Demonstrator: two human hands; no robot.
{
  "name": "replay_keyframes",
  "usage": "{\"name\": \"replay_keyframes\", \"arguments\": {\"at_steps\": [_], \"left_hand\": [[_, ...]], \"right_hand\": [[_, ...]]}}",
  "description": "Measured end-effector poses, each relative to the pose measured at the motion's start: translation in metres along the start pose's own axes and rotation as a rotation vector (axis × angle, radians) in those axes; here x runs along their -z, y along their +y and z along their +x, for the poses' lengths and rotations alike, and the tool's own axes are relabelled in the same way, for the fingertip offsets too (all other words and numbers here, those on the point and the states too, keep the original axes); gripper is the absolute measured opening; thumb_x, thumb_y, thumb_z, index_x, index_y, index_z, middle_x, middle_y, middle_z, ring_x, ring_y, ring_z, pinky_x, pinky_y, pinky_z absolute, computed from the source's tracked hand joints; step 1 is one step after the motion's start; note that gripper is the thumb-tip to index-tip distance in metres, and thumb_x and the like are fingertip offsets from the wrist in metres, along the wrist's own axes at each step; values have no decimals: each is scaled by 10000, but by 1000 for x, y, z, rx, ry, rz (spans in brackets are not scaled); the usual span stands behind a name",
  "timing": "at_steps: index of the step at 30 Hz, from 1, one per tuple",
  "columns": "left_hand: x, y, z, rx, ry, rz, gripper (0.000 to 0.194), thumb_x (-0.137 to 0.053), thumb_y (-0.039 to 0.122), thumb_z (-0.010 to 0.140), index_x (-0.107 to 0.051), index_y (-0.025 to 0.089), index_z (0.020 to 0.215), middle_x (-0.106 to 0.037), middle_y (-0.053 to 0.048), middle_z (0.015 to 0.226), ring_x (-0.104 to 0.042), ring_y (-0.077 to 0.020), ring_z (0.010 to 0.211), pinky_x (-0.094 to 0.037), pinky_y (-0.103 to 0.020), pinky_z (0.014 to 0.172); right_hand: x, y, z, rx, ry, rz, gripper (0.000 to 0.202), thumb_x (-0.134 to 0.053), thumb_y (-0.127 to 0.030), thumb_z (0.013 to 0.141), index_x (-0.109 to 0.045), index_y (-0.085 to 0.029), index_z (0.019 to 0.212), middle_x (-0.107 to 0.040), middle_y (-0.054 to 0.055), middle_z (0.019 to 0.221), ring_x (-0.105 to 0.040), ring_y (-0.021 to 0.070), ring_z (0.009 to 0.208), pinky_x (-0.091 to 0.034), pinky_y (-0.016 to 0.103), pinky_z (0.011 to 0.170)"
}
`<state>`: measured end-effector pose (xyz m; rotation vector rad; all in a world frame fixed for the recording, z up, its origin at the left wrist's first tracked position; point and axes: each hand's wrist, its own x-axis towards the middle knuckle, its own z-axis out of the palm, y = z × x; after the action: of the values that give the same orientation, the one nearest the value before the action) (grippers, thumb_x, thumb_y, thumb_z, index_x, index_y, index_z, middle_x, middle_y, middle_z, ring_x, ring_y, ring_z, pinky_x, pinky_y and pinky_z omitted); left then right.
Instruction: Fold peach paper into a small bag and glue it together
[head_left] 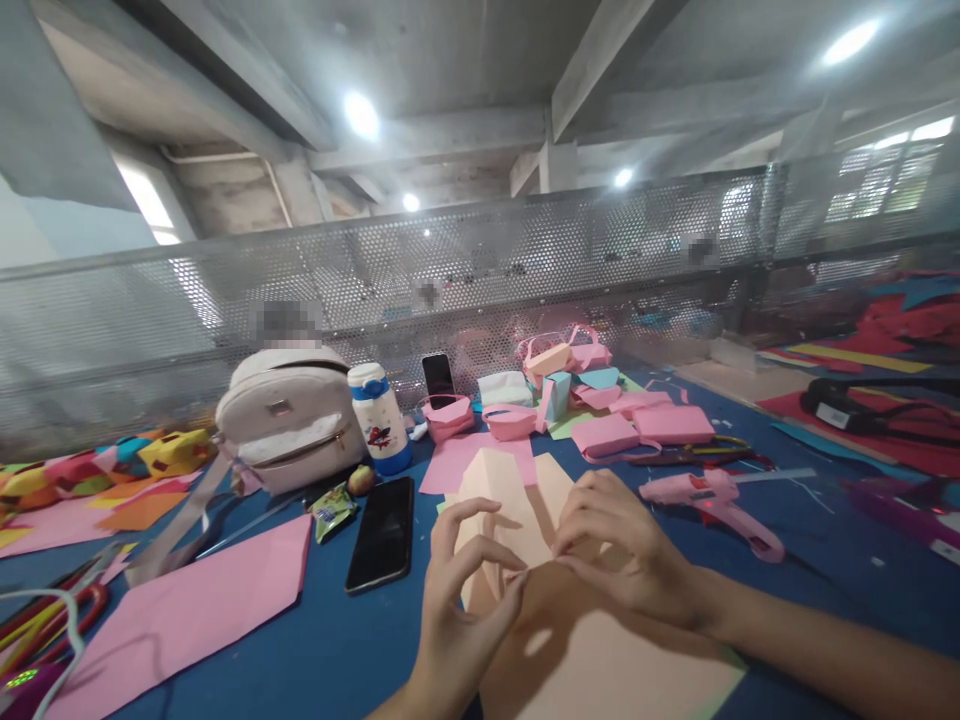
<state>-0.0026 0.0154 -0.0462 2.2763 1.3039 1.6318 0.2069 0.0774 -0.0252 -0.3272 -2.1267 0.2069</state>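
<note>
Between my two hands stands a folded piece of peach paper, with creased panels rising toward the back. My left hand pinches its near edge between thumb and forefinger, the other fingers curled beside it. Close by on the right, my right hand also pinches the near edge, fingers bent and pressed together. A flat peach sheet lies under both hands, with a sliver of green showing at its right corner. Pink paper lies just behind the folded piece.
A pink glue gun lies right of my right hand. To the left are a black phone, a snack packet, a bottle, a backpack and a pink sheet. Small pink paper bags stand before a perforated metal screen.
</note>
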Motion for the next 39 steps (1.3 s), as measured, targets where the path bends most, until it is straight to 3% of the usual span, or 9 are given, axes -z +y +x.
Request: {"name": "replay_keyframes", "arguments": {"at_steps": [10, 21, 30, 39], "left_hand": [[4, -1, 1, -37, -4, 21, 157, -613, 90, 848, -648, 242, 826, -547, -67, 1190, -518, -242, 1181, -418, -370, 968], [5, -6, 2, 19, -30, -4, 83, -658, 174, 864, -626, 239, 905, -527, -79, 1197, -517, -259, 1171, -416, -393, 974], [4, -7, 3, -13, 17, -65, 204, -692, 199, 847, -552, 231, 993, -546, -77, 1116, -558, -238, 1082, -467, -355, 918], [4, -5, 4, -19, 11, -65, 115, -691, 175, 849, -592, 219, 890, -530, -42, 1010, -566, -202, 999, -468, -304, 878]], "right_hand": [[1, 1, -1, -3, -13, 1, 70, -627, -182, 927, -619, -210, 864, -663, 6, 795, -528, 186, 799, -357, 344, 765], [1, 6, -1, 7, 8, -43, 90, -601, -205, 947, -604, -207, 856, -659, 12, 794, -533, 188, 791, -368, 352, 770], [-1, 5, -2, -2, 19, -36, 78, -603, -190, 934, -609, -214, 861, -657, 9, 800, -547, 189, 777, -376, 348, 763], [-2, 5, -5, -15, 13, -27, 71, -607, -161, 920, -614, -210, 869, -644, 12, 801, -537, 190, 780, -372, 344, 754]]}}
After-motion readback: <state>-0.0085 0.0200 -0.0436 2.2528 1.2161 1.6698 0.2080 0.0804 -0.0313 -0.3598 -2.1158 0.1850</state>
